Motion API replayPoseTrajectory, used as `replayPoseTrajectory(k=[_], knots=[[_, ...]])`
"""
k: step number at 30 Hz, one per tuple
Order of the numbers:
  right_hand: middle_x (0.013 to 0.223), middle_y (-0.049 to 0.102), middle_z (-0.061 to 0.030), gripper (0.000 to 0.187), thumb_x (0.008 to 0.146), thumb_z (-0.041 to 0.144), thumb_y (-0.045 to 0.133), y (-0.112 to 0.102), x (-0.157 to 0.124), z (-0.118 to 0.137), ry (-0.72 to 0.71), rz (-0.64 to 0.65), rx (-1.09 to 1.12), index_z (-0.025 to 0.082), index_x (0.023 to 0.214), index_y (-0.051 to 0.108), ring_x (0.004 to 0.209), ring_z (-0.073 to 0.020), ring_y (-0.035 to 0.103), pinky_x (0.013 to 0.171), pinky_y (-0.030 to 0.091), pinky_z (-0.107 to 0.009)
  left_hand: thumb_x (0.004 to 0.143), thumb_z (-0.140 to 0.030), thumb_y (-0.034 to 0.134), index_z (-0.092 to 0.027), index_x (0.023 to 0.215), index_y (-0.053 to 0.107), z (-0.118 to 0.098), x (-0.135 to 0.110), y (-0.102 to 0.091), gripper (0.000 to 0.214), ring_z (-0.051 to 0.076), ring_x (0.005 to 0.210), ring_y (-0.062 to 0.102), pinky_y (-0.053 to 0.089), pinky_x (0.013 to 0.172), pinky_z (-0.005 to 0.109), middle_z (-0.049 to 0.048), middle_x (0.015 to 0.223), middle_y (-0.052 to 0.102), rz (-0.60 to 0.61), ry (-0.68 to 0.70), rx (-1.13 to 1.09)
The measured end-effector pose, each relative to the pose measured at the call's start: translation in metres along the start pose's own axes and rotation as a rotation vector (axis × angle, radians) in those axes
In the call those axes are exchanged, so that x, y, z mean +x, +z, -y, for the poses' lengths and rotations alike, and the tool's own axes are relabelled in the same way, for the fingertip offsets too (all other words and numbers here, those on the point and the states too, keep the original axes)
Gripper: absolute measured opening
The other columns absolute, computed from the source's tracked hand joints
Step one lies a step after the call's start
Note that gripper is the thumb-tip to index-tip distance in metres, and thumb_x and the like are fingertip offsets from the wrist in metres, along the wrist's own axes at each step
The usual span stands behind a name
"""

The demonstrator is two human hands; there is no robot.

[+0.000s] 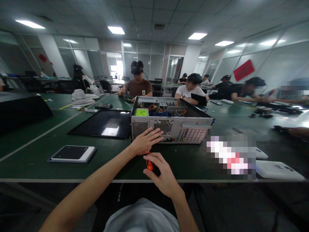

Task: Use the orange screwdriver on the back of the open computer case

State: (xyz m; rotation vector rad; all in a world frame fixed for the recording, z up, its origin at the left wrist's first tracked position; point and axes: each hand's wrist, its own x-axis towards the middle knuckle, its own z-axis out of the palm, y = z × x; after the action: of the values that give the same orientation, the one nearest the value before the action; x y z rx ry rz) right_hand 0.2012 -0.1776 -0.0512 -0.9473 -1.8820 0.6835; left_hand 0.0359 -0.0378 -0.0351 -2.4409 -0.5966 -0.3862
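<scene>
Boxy grey-metal PC case (pixel 177 129) has multicoloured wires (pixel 152 107) inside, left hand (pixel 146 141) straight-fingered over its mesh back (pixel 166 125), right hand (pixel 164 172) curled round an orange-black tool (pixel 150 165).

Just toward six o'clock from the view's centre, the left hand (pixel 147 141) hides part of the back of the computer (pixel 173 131), and fingers of the right hand (pixel 164 174) cover part of an orange tool (pixel 150 165), its far end too small to make out. Wires (pixel 151 107) inside the computer drop from sight behind its back wall. At four o'clock, a blocky blur masks whatever lies on the table (pixel 116 153). The side edges cut off the black box (pixel 23 111) at nine o'clock and the person (pixel 291 96) with the blurred head at three.
</scene>
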Motion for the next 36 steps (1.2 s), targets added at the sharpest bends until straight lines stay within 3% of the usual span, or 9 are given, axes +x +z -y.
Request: replayPoseTrajectory(k=[2,6,10,12,18,23,28,32,36], knots=[[0.123,0.066,-0.0073,0.038,0.088,0.028,0.078,0.0014,0.0006,-0.0018,0.012,-0.028,0.017,0.026,0.124,0.066,0.116,-0.0232,0.063,0.106,0.050,-0.041,0.085,-0.013,0.062,-0.018,0.160,0.035,-0.0002,0.0000,-0.0003,0.080,0.024,0.161,0.011,0.013,0.132,0.046,0.0076,0.171,0.025,0.009,0.001,0.003],[0.133,0.061,-0.0087,0.024,0.091,0.030,0.075,0.0016,0.0009,-0.0027,-0.042,-0.015,0.005,0.026,0.115,0.072,0.125,-0.0238,0.060,0.111,0.047,-0.041,0.087,-0.014,0.060,-0.019,0.159,0.036,-0.0001,-0.0004,0.0019,0.076,0.024,0.161,0.012,0.015,0.131,0.047,0.0074,0.171,0.024,-0.001,0.006,0.016],[0.134,0.062,-0.0071,0.041,0.101,0.028,0.059,-0.0015,-0.0006,0.0007,-0.027,0.028,0.029,0.030,0.142,0.055,0.118,-0.0196,0.063,0.105,0.051,-0.036,0.087,-0.015,0.060,-0.019,0.160,0.036,0.0004,-0.0008,0.0035,0.076,0.025,0.160,0.012,0.016,0.131,0.048,0.0072,0.171,0.023,-0.025,0.012,0.025],[0.134,0.063,-0.0072,0.041,0.103,0.027,0.055,-0.0036,-0.0014,0.0025,-0.019,0.043,0.067,0.028,0.143,0.051,0.117,-0.0192,0.063,0.105,0.051,-0.036,0.087,-0.015,0.061,-0.019,0.160,0.036,0.0004,-0.0007,0.0026,0.077,0.025,0.161,0.012,0.016,0.131,0.048,0.0071,0.171,0.023,-0.020,0.010,0.026],[0.141,0.055,-0.0097,0.023,0.094,0.029,0.069,-0.0020,-0.0012,0.0030,-0.028,0.054,-0.009,0.026,0.117,0.071,0.132,-0.0247,0.057,0.115,0.044,-0.042,0.088,-0.017,0.063,-0.019,0.158,0.039,-0.0002,0.0002,-0.0002,0.074,0.025,0.160,0.015,0.017,0.131,0.046,0.0077,0.171,0.025,-0.005,0.003,0.010],[0.128,0.065,-0.0080,0.040,0.091,0.030,0.074,0.0028,-0.0007,-0.0021,0.015,-0.004,-0.004,0.028,0.130,0.064,0.122,-0.0239,0.061,0.109,0.049,-0.044,0.085,-0.014,0.065,-0.018,0.159,0.038,-0.0004,0.0001,-0.0004,0.079,0.025,0.160,0.014,0.015,0.131,0.046,0.0079,0.171,0.026,-0.008,0.002,0.006],[0.141,0.060,-0.0079,0.028,0.097,0.034,0.068,0.0025,-0.0002,-0.0045,-0.063,0.014,-0.051,0.031,0.125,0.069,0.131,-0.0254,0.056,0.114,0.045,-0.047,0.087,-0.015,0.062,-0.019,0.159,0.037,0.0001,-0.0008,0.0021,0.076,0.024,0.161,0.013,0.016,0.131,0.047,0.0067,0.171,0.024,-0.026,0.008,0.016],[0.138,0.064,-0.0080,0.046,0.102,0.031,0.059,0.0015,-0.0008,0.0002,0.014,0.075,-0.005,0.030,0.147,0.049,0.108,-0.0191,0.067,0.101,0.054,-0.038,0.086,-0.013,0.062,-0.021,0.160,0.035,0.0005,-0.0012,0.0043,0.079,0.024,0.161,0.011,0.015,0.132,0.047,0.0058,0.172,0.020,-0.032,0.006,0.025],[0.150,0.053,-0.0078,0.031,0.104,0.035,0.053,-0.0007,-0.0019,0.0049,-0.014,0.108,-0.066,0.030,0.134,0.062,0.119,-0.0202,0.063,0.106,0.051,-0.038,0.089,-0.015,0.060,-0.020,0.160,0.036,0.0003,-0.0007,0.0027,0.075,0.024,0.160,0.013,0.017,0.131,0.047,0.0064,0.172,0.022,-0.023,0.010,0.027]])
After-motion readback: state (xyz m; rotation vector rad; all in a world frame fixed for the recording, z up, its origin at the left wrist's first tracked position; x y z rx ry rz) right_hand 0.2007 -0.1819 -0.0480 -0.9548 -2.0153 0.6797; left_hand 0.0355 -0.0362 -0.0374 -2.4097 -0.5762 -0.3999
